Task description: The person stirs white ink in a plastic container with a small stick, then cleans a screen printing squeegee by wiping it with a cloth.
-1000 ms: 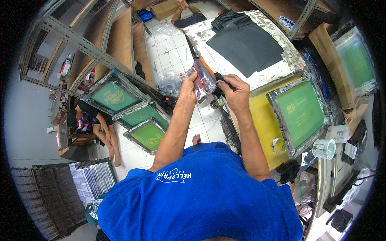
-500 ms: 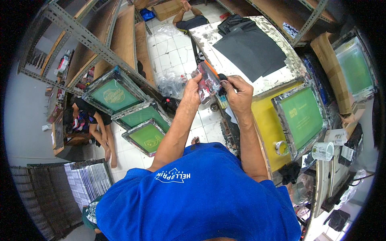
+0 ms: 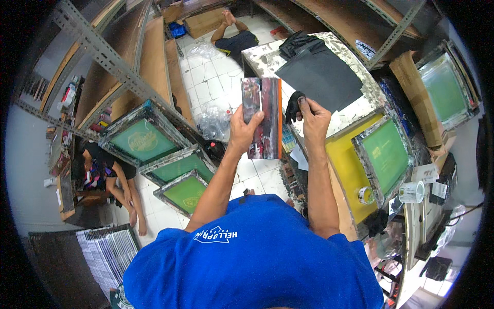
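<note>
Upright in front of me is an ink-stained screen-printing squeegee (image 3: 270, 121) with an orange blade along its right edge. My left hand (image 3: 244, 129) is closed on its left side, thumb across the smeared face. Just right of the blade, my right hand (image 3: 316, 121) pinches a bunched black rag (image 3: 294, 105). The rag hangs beside the squeegee, apart from it. Beyond my right hand, dark sheets (image 3: 321, 77) lie on a paint-spattered white table (image 3: 368, 85).
Three framed green screens (image 3: 144, 139) lean on the left, below metal-framed shelves (image 3: 98, 46). At right, another green screen (image 3: 383, 154) rests over a yellow surface (image 3: 342, 149), near a clear tub (image 3: 411, 192). One person sits at far left; another person's legs (image 3: 234, 38) show at the back.
The squeegee has turned from tilted to upright, its broad smeared face now showing. My right hand has moved a little right and away from it, with the black rag now more visible.
</note>
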### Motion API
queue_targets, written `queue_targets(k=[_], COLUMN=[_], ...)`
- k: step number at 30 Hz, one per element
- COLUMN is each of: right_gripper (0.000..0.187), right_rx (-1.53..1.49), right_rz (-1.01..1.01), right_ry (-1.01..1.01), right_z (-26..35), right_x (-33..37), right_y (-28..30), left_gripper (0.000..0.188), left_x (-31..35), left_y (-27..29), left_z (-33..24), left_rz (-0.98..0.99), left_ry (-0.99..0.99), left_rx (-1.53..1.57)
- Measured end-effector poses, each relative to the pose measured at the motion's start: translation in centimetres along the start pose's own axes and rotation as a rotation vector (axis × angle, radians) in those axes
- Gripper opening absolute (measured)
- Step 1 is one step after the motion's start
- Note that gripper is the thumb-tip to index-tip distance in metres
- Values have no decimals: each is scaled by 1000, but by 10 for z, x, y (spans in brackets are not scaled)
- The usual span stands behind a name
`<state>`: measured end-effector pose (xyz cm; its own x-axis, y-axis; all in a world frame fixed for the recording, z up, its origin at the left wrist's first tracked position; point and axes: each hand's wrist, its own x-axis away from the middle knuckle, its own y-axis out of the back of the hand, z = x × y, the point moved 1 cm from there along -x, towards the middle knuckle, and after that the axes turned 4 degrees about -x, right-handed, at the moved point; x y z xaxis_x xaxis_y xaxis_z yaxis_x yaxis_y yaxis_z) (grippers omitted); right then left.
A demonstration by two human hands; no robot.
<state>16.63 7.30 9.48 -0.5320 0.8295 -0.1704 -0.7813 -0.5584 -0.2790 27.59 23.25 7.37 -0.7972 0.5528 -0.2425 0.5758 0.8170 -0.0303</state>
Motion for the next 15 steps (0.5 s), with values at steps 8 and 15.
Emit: queue_targets(k=[8,15], right_gripper=[20,16], right_rx=[-112,32], right_rz=[233,215], right_ry=[-58,-141], right_z=[44,47], right_x=[-2,7], right_y=[-32,-59], left_gripper=[25,27], left_x=[-8,-11], left_y=[45,62], left_z=[-5,-16], left_rz=[76,7], left_ry=[-444,-721], left_rx=[-371,-536])
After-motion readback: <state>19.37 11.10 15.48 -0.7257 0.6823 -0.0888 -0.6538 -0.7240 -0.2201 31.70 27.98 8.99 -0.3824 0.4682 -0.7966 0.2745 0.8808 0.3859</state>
